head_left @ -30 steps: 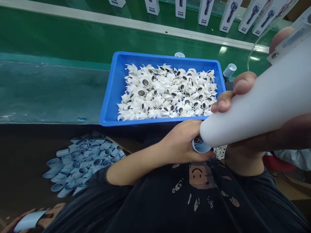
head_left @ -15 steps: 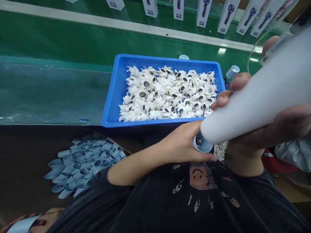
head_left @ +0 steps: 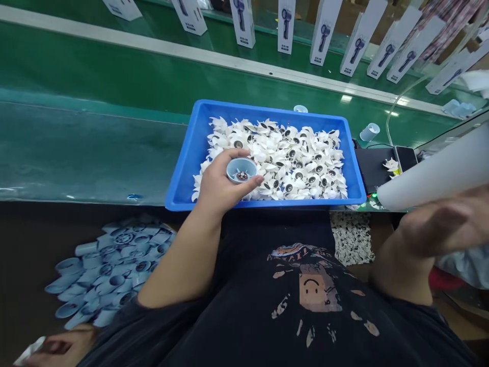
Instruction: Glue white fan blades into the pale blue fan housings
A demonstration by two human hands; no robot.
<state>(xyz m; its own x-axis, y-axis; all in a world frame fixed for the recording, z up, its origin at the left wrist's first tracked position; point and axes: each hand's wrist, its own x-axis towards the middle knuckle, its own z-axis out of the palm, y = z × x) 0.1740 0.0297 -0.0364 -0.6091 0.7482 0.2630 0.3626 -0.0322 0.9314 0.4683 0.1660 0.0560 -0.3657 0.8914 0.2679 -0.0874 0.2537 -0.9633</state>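
My left hand [head_left: 221, 186] is closed around a light blue, round fan housing [head_left: 233, 164], held open end up above the near left part of the blue bin. A small motor with copper windings shows inside the housing. Under it, white fan blades [head_left: 305, 158] with dark round hubs fill the blue bin [head_left: 183, 168]. My right hand [head_left: 446, 224], smeared by motion, is at the right edge against the underside of a thick white cylinder [head_left: 439, 165]. Its fingers do not show clearly, so I cannot tell whether it grips the cylinder.
Printed white boxes [head_left: 323, 38] stand in a row along the green bench. A blue cup-like part [head_left: 370, 132] lies right of the bin, near a black device [head_left: 374, 171]. Blue housings [head_left: 110, 270] are heaped low left, beside another person's hand [head_left: 64, 344].
My left hand has carried the fan housing left and away from me, over the bin. The white cylinder and my right hand have moved right, away from the housing.
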